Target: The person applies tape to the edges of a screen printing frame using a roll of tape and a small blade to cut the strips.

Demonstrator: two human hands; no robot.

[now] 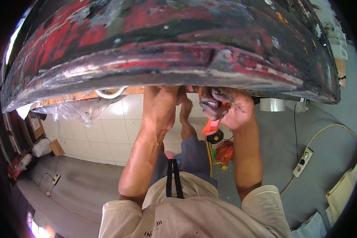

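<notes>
A worktop edge (166,59) coated in black, red and grey smears spans the upper part of the view and covers the fingertips of both hands. My right hand (230,105), its fingers darkly stained, is closed around an orange-red tool (211,127) whose lower end sticks out below the fist; its kind does not show. Beside it my left hand (161,105) reaches up to the underside of the edge. Some of its fingers look bent, but most are hidden, so what they touch cannot be seen.
Left of my hands are a white ring (110,93) and clear plastic sheeting (77,113). A silver roll (272,105) sits under the edge at right. On the floor lie a power strip (304,162) with a cord, another strip (56,179) and an orange-red plastic bag (225,152).
</notes>
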